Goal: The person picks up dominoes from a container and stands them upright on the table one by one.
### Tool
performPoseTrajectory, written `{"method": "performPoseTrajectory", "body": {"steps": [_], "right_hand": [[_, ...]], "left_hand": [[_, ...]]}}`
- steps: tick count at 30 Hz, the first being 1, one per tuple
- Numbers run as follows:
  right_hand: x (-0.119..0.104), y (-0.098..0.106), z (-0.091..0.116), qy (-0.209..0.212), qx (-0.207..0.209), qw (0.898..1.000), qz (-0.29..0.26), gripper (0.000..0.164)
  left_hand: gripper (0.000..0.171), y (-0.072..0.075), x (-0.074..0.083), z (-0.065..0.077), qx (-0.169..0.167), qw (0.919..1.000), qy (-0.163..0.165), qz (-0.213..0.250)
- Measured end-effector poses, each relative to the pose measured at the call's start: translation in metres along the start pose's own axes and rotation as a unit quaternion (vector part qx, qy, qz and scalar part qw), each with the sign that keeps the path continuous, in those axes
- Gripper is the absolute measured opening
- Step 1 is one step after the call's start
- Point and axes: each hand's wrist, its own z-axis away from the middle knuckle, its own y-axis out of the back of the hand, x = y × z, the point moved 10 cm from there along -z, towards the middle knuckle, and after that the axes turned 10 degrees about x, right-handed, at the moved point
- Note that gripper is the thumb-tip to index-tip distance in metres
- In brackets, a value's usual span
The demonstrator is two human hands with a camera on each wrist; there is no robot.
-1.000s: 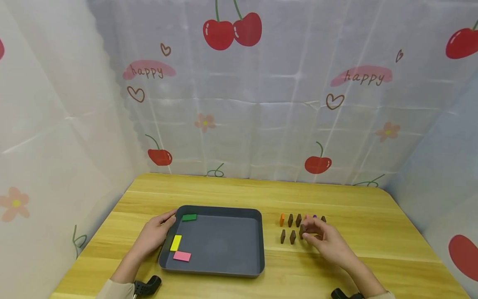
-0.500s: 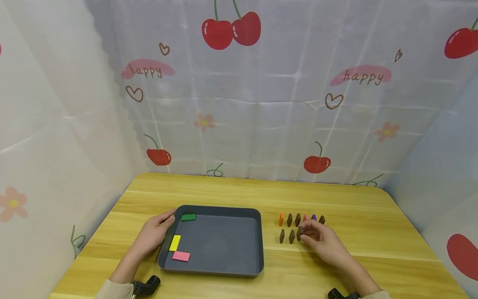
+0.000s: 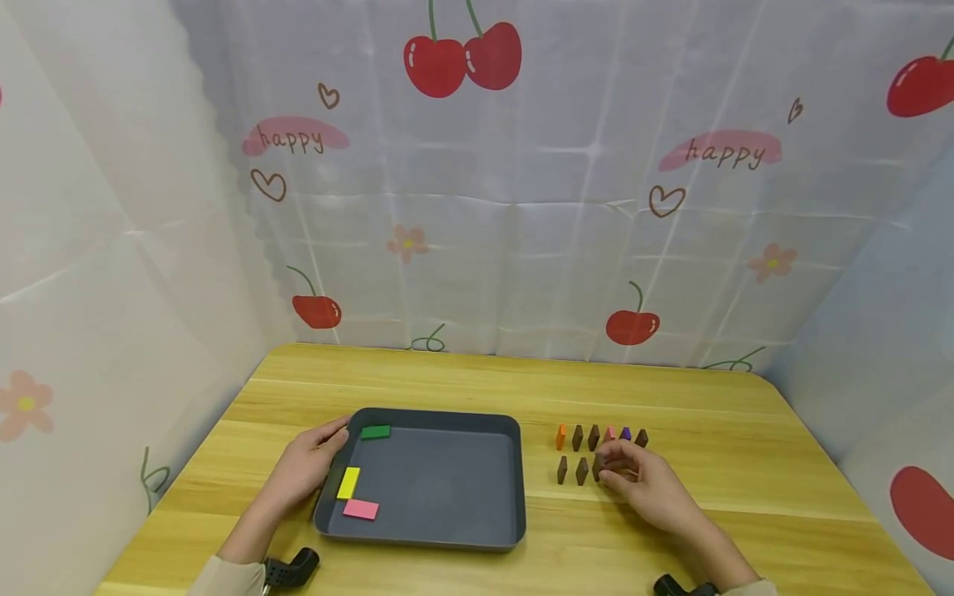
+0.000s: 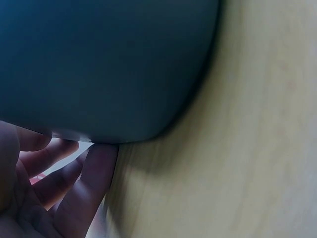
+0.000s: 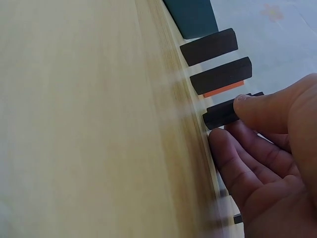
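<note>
In the head view my right hand (image 3: 647, 487) pinches a dark brown domino (image 3: 597, 468) between thumb and fingers, at the right end of the nearer row. The right wrist view shows this domino (image 5: 218, 116) upright close over the table, with the thumb on one face. Two more brown dominoes (image 3: 581, 472) stand to its left. My left hand (image 3: 304, 472) touches the left side of a dark grey tray (image 3: 440, 545); in the left wrist view its fairly straight fingers (image 4: 94, 173) meet the tray's outer wall. Green (image 3: 376, 432), yellow (image 3: 348, 483) and pink (image 3: 361, 509) dominoes lie flat inside the tray.
Behind the nearer row stands a farther row of upright dominoes, with an orange one (image 3: 561, 437) at its left end, brown ones, a pink one (image 3: 609, 434) and a purple one (image 3: 626, 434). A cherry-patterned sheet (image 3: 507, 273) hangs behind the wooden table (image 3: 447, 377).
My right hand has shifted slightly left with the brown domino, closer to its neighbour, and now holds almost still. The left hand and the tray stay in place.
</note>
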Motion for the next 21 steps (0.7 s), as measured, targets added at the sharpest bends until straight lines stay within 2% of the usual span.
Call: {"method": "performPoseTrajectory", "body": {"steps": [21], "right_hand": [[0.0018, -0.0031, 0.0017, -0.006, -0.009, 0.999, -0.04, 0.034]], "left_hand": [[0.053, 0.0001, 0.0004, 0.0004, 0.005, 1.0, -0.005, -0.001]]}}
